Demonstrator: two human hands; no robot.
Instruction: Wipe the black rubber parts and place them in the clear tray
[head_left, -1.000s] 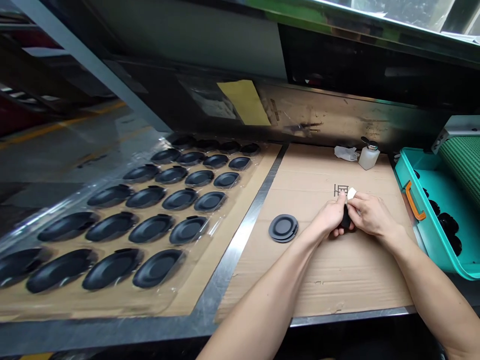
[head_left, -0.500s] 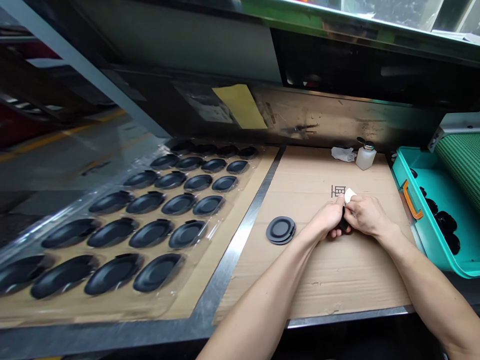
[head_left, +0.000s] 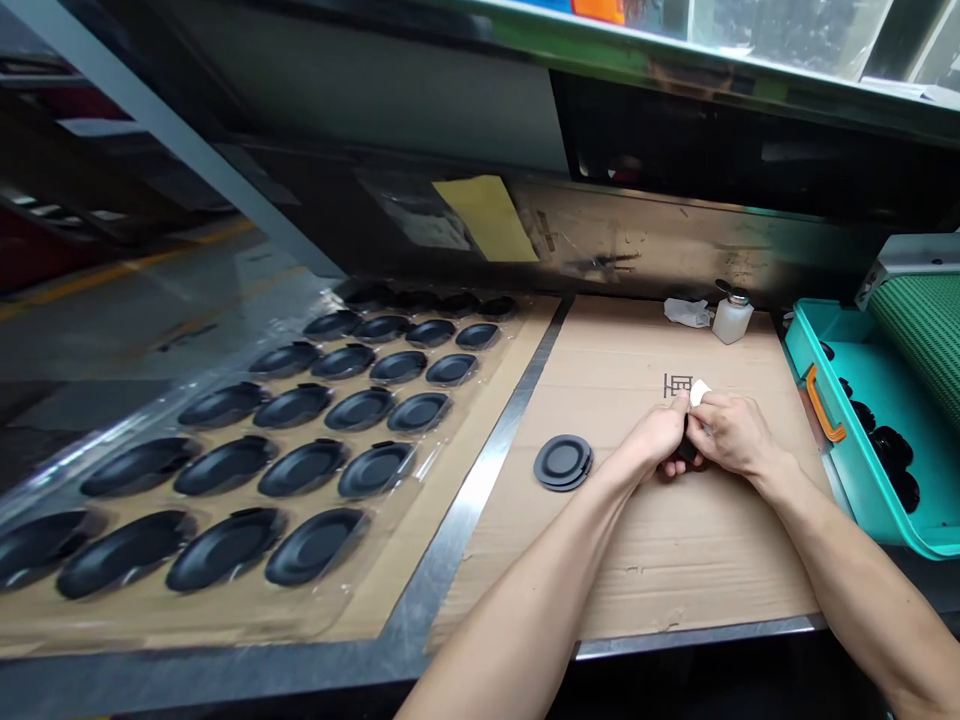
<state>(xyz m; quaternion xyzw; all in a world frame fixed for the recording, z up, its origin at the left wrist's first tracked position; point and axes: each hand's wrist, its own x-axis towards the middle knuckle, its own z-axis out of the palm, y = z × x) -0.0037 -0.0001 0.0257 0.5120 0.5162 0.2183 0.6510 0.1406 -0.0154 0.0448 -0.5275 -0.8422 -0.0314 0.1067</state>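
Observation:
Over the cardboard sheet (head_left: pixel 645 570), my left hand (head_left: pixel 660 436) is closed around a small black plastic part (head_left: pixel 685 448), mostly hidden by the fingers. My right hand (head_left: pixel 733 432) is closed in a pinch on a white wipe (head_left: pixel 699 391), whose tip sticks up between the two hands. Both hands touch each other at the part. To the left of my left wrist, a couple of round black discs (head_left: pixel 563 461) lie stacked on the cardboard.
A clear plastic tray (head_left: pixel 352 590) with rows of black discs lies on the left. Behind my hands stand a pump bottle (head_left: pixel 732 317) and a crumpled white tissue (head_left: pixel 687 312). On the right, a teal bin (head_left: pixel 862 490) holds several black parts beside a green conveyor belt (head_left: pixel 926 320).
My hands keep nearly the same grip and place. The view has shifted very slightly; nothing was picked up or put down.

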